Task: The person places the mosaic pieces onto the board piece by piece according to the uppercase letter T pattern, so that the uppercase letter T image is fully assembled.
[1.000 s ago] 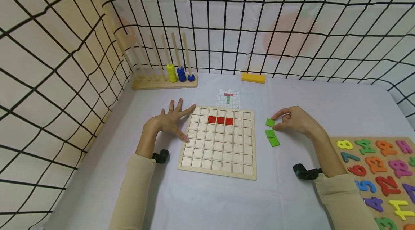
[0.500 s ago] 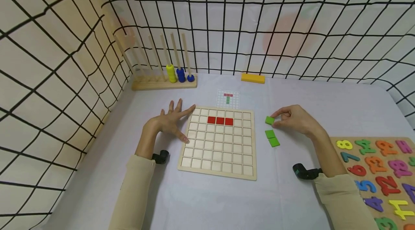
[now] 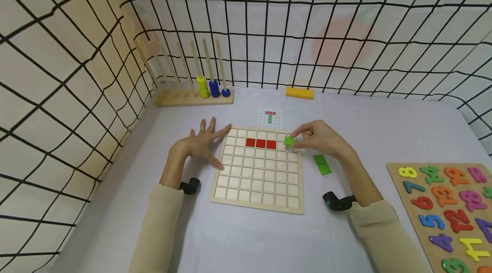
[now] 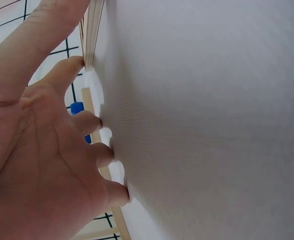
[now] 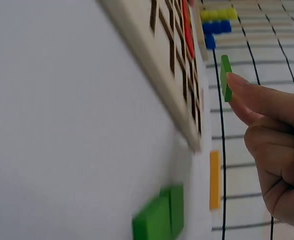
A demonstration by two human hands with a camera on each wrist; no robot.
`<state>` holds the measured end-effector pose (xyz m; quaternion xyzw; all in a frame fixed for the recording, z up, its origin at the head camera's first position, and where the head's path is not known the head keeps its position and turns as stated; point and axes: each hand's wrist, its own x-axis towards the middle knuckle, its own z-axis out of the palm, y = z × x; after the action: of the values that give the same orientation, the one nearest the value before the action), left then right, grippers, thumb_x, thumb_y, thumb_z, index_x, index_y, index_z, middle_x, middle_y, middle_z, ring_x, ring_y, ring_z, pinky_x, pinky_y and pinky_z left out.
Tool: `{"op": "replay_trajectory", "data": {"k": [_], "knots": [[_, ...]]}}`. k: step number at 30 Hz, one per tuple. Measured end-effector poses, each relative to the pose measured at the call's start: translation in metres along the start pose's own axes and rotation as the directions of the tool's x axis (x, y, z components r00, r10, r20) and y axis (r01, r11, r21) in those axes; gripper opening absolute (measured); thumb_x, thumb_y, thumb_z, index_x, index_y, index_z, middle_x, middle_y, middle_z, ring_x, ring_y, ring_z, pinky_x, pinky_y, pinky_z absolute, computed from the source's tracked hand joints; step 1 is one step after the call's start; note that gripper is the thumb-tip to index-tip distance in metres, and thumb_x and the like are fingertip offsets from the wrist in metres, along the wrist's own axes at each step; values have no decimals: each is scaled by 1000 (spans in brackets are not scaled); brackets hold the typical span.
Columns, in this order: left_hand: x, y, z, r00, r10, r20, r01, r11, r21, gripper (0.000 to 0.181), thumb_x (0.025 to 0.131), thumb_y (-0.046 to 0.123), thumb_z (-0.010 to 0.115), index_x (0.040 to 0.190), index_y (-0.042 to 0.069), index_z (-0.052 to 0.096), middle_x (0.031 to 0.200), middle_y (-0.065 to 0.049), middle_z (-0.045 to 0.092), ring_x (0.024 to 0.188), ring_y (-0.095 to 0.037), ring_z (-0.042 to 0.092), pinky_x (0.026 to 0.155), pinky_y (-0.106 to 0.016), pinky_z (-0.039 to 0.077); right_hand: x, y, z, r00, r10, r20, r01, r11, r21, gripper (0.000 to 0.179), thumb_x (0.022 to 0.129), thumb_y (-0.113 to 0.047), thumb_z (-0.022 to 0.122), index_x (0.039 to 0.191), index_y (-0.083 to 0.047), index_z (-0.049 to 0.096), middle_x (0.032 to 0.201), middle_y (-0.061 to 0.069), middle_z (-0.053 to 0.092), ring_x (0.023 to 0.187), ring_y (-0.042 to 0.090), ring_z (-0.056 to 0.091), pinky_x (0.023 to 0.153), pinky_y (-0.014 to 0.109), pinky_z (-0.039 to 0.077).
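Note:
My right hand (image 3: 320, 137) pinches a green square tile (image 3: 289, 141) between thumb and forefinger, over the right columns of the wooden grid board (image 3: 253, 183). In the right wrist view the pinched green tile (image 5: 225, 77) is raised above the board, the other fingers curled in. Three red tiles (image 3: 261, 143) lie side by side in one row near the board's far edge. At the board's left edge rests my left hand (image 3: 200, 141), fingers spread, thumb and forefinger touching the frame. Two loose green tiles (image 3: 322, 165) lie on the table right of the board.
A small printed card (image 3: 270, 117) with a red and green T pattern lies beyond the board. Behind stand a peg abacus (image 3: 180, 100) with beads and a yellow block (image 3: 300, 92). A number puzzle board (image 3: 417, 230) lies at right. Black wire mesh (image 3: 246, 33) borders the table.
My right hand has lifted one green tile and carried it left, from the table to over the board. My left hand stays where it was.

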<state>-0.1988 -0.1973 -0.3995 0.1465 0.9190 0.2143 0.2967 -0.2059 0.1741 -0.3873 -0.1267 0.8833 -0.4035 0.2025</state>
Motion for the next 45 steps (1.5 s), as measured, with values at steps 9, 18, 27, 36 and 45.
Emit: {"op": "replay_trajectory", "data": {"k": [9, 18, 27, 36, 45], "knots": [[1, 2, -1, 1000, -1, 1, 1, 1000, 7, 132, 71, 43, 95, 167, 31, 5, 168, -20, -31, 152, -47, -34, 119, -76, -15, 16, -35, 37, 998, -37, 57, 37, 999, -9, 29, 86, -11, 83, 112, 0, 76, 59, -5, 27, 57, 12, 26, 54, 24, 21], [3, 6, -3, 1000, -8, -1, 8, 1000, 14, 132, 71, 44, 95, 167, 32, 6, 169, -19, -29, 153, -46, -33, 120, -75, -15, 19, -50, 59, 999, -13, 46, 18, 995, -100, 25, 86, -10, 83, 108, -1, 77, 67, -1, 40, 72, 17, 39, 62, 27, 30], [5, 6, -3, 1000, -19, 2, 19, 1000, 15, 132, 71, 44, 95, 167, 33, 6, 169, -18, -30, 153, -46, -33, 120, -74, -16, 20, -54, 67, 999, -27, 38, 32, 990, -141, 25, 83, -4, 83, 106, 3, 76, 65, 0, 43, 59, 14, 38, 55, 25, 30], [3, 5, -2, 1000, -19, 7, 19, 1000, 13, 132, 71, 43, 95, 167, 32, 5, 168, -19, -31, 153, -46, -34, 120, -75, -15, 22, -52, 67, 999, -36, 39, 41, 990, -133, 22, 83, -6, 85, 104, -2, 79, 71, 2, 49, 69, 17, 43, 57, 25, 31], [2, 2, -2, 1000, -25, 3, 25, 1000, 17, 132, 71, 44, 95, 167, 32, 5, 168, -18, -31, 153, -46, -33, 120, -75, -14, 23, -49, 68, 999, -38, 21, 40, 993, -107, 22, 80, -8, 88, 101, -8, 83, 76, 0, 58, 69, 16, 43, 60, 26, 33]]}}
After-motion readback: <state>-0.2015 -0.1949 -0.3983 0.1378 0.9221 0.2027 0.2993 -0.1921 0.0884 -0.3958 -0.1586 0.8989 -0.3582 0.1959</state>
